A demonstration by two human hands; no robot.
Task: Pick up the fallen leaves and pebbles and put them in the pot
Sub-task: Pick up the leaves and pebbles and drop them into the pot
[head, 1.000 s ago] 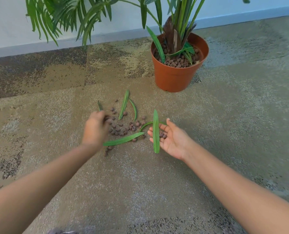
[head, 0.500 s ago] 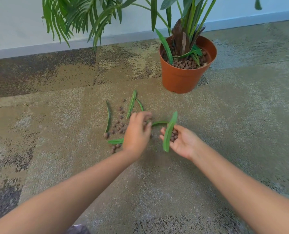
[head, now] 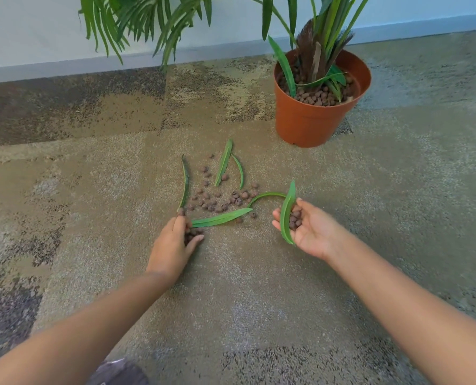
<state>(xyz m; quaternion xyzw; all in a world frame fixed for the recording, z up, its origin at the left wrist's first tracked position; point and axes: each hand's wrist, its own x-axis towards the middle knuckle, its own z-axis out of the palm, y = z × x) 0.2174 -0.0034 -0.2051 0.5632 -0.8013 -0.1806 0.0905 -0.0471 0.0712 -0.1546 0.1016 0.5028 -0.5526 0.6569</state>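
Observation:
Brown pebbles (head: 217, 200) lie scattered on the carpet among several fallen green leaves (head: 223, 162). My left hand (head: 173, 245) is down on the carpet at the near left of the pile, fingers curled round a few pebbles beside the stem end of a long leaf (head: 221, 218). My right hand (head: 309, 229) is palm up to the right, cupping a green leaf (head: 287, 215) and a small heap of pebbles. The terracotta pot (head: 309, 126) with the plant stands at the back right, filled with pebbles.
Patterned beige and brown carpet (head: 259, 301) covers the floor. Palm fronds (head: 137, 20) hang over the back left. A pale wall and baseboard (head: 64, 68) run behind the pot. Dark fabric (head: 117, 373) shows at the bottom edge.
My left hand drew back from beside the right hand to the near left of the pile and curled onto pebbles. The right hand keeps its leaf and pebbles.

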